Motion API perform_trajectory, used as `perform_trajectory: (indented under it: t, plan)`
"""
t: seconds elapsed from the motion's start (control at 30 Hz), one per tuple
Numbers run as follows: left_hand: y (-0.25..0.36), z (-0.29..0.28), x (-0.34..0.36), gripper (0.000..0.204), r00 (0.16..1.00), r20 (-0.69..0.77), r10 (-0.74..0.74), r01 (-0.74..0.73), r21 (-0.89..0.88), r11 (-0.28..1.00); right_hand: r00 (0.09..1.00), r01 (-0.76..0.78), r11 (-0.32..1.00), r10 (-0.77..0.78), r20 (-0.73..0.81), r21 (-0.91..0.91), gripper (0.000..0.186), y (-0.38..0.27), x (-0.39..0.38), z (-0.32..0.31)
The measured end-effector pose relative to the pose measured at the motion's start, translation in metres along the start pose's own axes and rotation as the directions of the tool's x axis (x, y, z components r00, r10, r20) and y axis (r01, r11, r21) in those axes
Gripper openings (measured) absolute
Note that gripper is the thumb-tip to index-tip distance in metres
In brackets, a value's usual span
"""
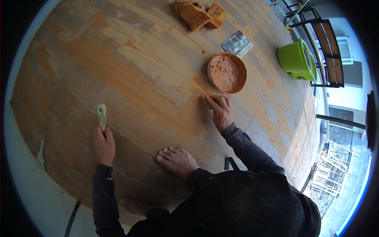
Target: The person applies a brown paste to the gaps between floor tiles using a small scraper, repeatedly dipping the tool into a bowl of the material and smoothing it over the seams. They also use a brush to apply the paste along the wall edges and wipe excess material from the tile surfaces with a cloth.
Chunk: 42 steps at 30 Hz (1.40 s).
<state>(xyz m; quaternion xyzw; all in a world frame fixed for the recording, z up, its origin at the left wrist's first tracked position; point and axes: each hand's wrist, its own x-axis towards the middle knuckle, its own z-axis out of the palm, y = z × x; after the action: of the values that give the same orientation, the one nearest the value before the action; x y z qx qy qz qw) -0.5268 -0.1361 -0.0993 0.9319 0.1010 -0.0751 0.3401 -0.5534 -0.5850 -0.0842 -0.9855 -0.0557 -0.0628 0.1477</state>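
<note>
My left hand (104, 146) is closed round a tool with a pale green, smeared handle (102, 114). A hole shows in the handle's end; the tool's working end is hidden under the hand. Pressed near the floor, my right hand (222, 112) pinches a small flat piece (208, 102) smeared with orange-brown paste. Its exact kind cannot be made out. Just beyond that hand stands a round bowl (243, 73) holding pinkish-orange paste (224, 73). Under both hands the wood-look tiled floor (154, 98) is streaked with orange and tan smears.
A flat grey blade (237, 42) lies behind the bowl. Farther back are stained orange sponges or cloths (193, 15). A green bucket (292, 59) stands at the right near a wooden-slatted bench (329, 51). My bare foot (177, 161) rests between my arms.
</note>
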Motion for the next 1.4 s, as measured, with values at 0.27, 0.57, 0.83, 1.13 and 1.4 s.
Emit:
perform_trajectory:
  t: [0.27,0.57,0.83,1.13,1.4]
  plan:
    - [-0.020,-0.006,0.001,0.025,0.999,0.035,-0.036,0.037,-0.017,0.999,0.936,0.200,0.978,-0.172,0.308,-0.061,0.052,0.056,-0.075,-0.049]
    - [-0.018,-0.015,0.011,0.025,0.980,0.150,-0.134,0.143,-0.052,0.988,0.992,-0.040,0.999,0.040,0.118,-0.001,0.041,-0.022,0.006,0.001]
    - [-0.013,-0.014,0.008,0.025,0.995,0.064,-0.074,0.080,-0.106,0.991,0.975,-0.105,0.970,0.056,0.215,0.221,0.044,-0.046,0.020,-0.009]
    - [-0.014,-0.025,0.006,0.024,0.992,0.041,-0.117,0.124,-0.226,0.966,0.907,0.163,0.947,-0.254,0.334,0.278,0.045,-0.116,0.023,0.025]
    - [-0.053,-0.037,-0.018,0.027,0.943,-0.088,-0.321,0.295,-0.232,0.927,0.927,0.351,0.926,-0.364,0.085,0.135,0.040,-0.123,0.125,0.059]
